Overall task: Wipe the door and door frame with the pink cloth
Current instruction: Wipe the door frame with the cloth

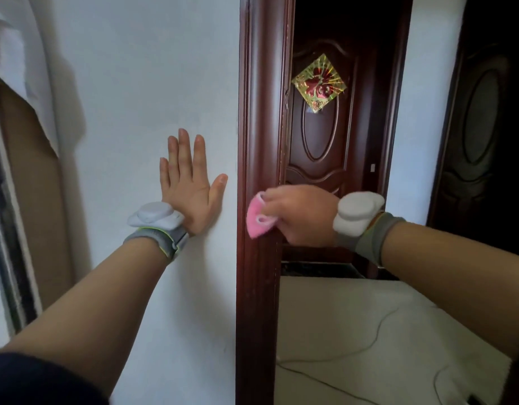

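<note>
sleeve | R hand grips pink cloth @ door frame | sticker illegible

Only part of the pink cloth shows; the rest is bunched out of sight inside my right hand. The door frame runs off both the top and bottom edges. The door sinks into darkness toward the top, so I lose its detail there. The gold and red sticker on it is too blurred to read. At far left, what may be a board is smeared and cut off. The second door is dim and clipped by the right edge.
</note>
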The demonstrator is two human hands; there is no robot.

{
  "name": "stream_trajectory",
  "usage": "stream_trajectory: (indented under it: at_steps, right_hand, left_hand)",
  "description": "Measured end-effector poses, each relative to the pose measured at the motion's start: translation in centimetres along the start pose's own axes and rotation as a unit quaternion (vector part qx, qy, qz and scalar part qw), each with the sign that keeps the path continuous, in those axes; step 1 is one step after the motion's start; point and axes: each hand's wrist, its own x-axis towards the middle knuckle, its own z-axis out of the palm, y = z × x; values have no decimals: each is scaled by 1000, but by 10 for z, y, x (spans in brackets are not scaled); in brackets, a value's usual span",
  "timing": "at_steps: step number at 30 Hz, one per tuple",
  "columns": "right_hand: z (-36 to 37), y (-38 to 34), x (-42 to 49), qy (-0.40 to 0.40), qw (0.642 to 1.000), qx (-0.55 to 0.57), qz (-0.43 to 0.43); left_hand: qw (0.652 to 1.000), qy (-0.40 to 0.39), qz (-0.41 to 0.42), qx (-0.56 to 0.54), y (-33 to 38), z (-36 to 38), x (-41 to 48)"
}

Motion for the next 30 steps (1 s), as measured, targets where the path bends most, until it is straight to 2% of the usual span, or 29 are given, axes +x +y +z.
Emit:
stream_trajectory:
  at_steps: [2, 4, 6, 9, 11, 13, 15, 16, 17, 19, 20, 21, 22, 23, 25, 28, 30]
  right_hand:
    - [-18, 7, 14, 144, 989, 8, 33]
    - [-26, 15, 29, 265, 959, 23, 96]
    - [-15, 17, 42, 277, 952, -15, 128]
    - [25, 10, 33, 209, 969, -113, 63]
    - [43, 1, 12, 176, 977, -118, -3]
    - [49, -16, -5, 45, 988, -112, -92]
    - [40, -25, -7, -139, 978, -106, -110]
    - [34, -26, -2, -146, 977, -120, -102]
    - [26, -24, 5, -102, 985, -114, -83]
    - [10, -15, 16, 89, 995, -45, -14]
    - [8, -7, 20, 190, 981, -34, 25]
    - [7, -4, 24, 251, 966, -29, 59]
    - [13, -5, 24, 265, 961, -27, 75]
    - [23, -8, 21, 258, 963, -27, 71]
    - [54, -20, 3, 189, 981, -27, 24]
    - [94, -37, -33, 25, 993, -40, -113]
    - [95, -39, -38, -53, 986, -39, -153]
  left_hand:
    - [1000, -1, -1, 1, 1, 1, -1]
    - [1000, 5, 2, 3, 1, 1, -2]
    - [1000, 3, 2, 1, 0, 0, -1]
    - [1000, -1, 4, 3, -2, 1, -1]
    - [1000, 2, 8, -1, -3, 1, 0]
    - [1000, -5, 8, -5, -3, 1, -1]
    - [1000, -8, 7, -5, -3, 2, -1]
    - [1000, -6, 6, -4, -2, 1, -1]
    - [1000, -2, 6, -4, -2, 1, -1]
    - [1000, 2, 6, -5, -1, 1, -2]
    - [1000, 4, 6, -6, -1, 1, -2]
    - [1000, 6, 6, -6, -1, 0, -2]
    - [1000, 7, 7, -7, -1, 1, -2]
    - [1000, 6, 9, -9, -2, 1, -2]
    - [1000, 5, 14, -11, -4, 2, -1]
    - [1000, 13, 17, -4, -3, 4, -1]
    - [1000, 12, 15, 1, -3, 3, -2]
